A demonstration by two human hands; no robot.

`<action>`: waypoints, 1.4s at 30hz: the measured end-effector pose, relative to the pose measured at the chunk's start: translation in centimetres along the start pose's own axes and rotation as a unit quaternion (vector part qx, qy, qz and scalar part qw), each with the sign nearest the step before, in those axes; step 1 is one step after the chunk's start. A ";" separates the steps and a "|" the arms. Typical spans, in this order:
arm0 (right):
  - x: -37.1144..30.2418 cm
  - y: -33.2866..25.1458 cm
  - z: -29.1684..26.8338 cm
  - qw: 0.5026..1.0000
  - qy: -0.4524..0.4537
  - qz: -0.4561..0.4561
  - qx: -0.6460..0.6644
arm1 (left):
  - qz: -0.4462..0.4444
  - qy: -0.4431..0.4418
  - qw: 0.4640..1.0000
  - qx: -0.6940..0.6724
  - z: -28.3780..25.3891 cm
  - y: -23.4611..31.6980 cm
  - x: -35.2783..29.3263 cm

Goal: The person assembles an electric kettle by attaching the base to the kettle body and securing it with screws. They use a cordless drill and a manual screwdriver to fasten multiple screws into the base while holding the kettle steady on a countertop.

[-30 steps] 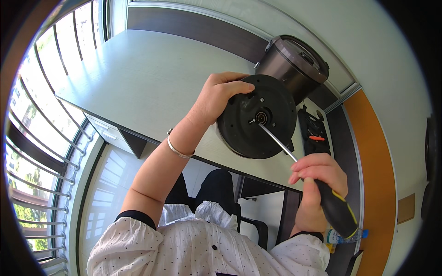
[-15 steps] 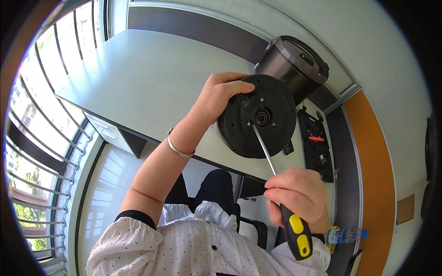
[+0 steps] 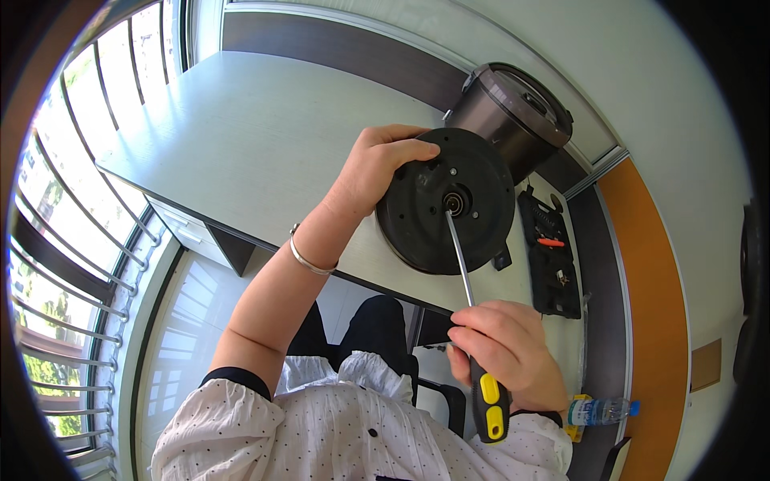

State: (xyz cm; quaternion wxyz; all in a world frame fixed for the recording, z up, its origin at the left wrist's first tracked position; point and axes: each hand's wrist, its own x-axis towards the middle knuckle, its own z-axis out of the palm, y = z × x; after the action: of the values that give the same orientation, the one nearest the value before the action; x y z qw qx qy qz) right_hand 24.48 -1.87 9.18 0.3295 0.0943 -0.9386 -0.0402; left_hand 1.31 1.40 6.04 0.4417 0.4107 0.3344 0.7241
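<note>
My left hand (image 3: pixel 385 164) grips the upper left rim of an upturned electric kettle (image 3: pixel 417 228), thumb on its round black underside and fingers mostly hidden behind. A ringed socket sits at the centre of the disc, with small screws and holes around it. In my right hand (image 3: pixel 509 349) is a screwdriver (image 3: pixel 490 401) with a black and yellow handle, its fingers closed round the upper handle. The shaft slants up and left, its tip at the lower edge of the socket. Whether a screw clings to the tip, I cannot tell.
A brown rice cooker (image 3: pixel 513 112) stands behind the kettle at the back of the pale desk (image 3: pixel 241 128). To the right lies a black tool case (image 3: pixel 549 264) with red-handled pliers (image 3: pixel 550 242). A water bottle (image 3: pixel 601 412) is at the lower right.
The screwdriver tip has moved right from a screw hole left of the socket to the socket's edge. A bright screw showed in that hole; now it looks dark. My right hand shifted left.
</note>
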 end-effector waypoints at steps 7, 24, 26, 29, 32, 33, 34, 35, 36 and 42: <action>-0.6 0.4 0.5 0.998 0.049 0.026 0.017 | -0.008 0.010 1.000 -0.012 -0.1 0.2 -0.1; -5.7 1.2 -3.0 0.913 0.241 0.327 -0.045 | 0.043 0.028 0.999 -0.013 -0.5 -0.2 -0.1; -7.4 2.8 -2.8 0.875 0.296 0.383 -0.001 | 0.016 0.019 0.999 -0.021 -0.7 -0.3 0.2; -10.9 5.8 -2.0 0.836 0.311 0.451 0.032 | 0.003 0.004 1.000 -0.023 -0.9 -0.3 0.3; -15.4 8.4 -0.9 0.784 0.341 0.512 0.076 | 0.004 -0.001 1.000 -0.014 -0.9 -0.5 0.5; -16.6 9.0 -0.5 0.763 0.347 0.536 0.098 | 0.005 0.005 1.000 -0.012 -0.8 -0.5 0.5; -17.7 9.6 -0.1 0.741 0.353 0.559 0.119 | 0.006 0.011 1.000 -0.010 -0.7 -0.6 0.5; -18.8 10.1 0.3 0.717 0.359 0.579 0.144 | 0.009 0.018 1.000 -0.006 -0.7 -0.5 0.4; -19.7 10.6 0.7 0.709 0.359 0.587 0.154 | 0.000 0.027 1.000 -0.003 -0.5 -0.4 0.4; -23.8 12.0 2.0 0.768 0.283 0.557 0.142 | 0.057 0.061 0.996 0.037 1.3 -0.5 -0.7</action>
State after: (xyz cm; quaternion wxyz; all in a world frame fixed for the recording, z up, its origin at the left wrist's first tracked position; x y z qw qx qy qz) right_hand 39.65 14.70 -5.25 0.5274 -0.3925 -0.6857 0.3123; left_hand 2.81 1.12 6.03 0.3626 0.4002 0.3632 0.7592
